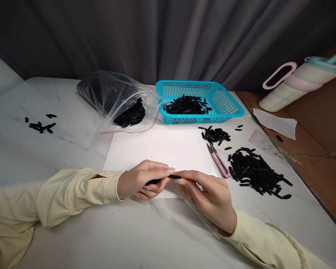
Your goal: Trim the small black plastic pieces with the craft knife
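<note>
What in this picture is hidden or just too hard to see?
Head view, the only one:
- Small black piece: mostly covered by the left hand and right hand; its shape is unclear.
- Plastic bag: creases and glare blur the dark contents.
- Pastel bottle: its top runs off the right edge.
- Loose black pieces at far left: too small to identify.

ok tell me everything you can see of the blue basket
The blue basket is a shallow rectangular tray of turquoise plastic with perforated lattice walls and a flared rim. It sits upright at the far side of the marble table, just behind the white sheet. A heap of small black pieces lies inside, toward its left half. The open mouth of the clear plastic bag meets its left end. Neither hand touches it.
</note>
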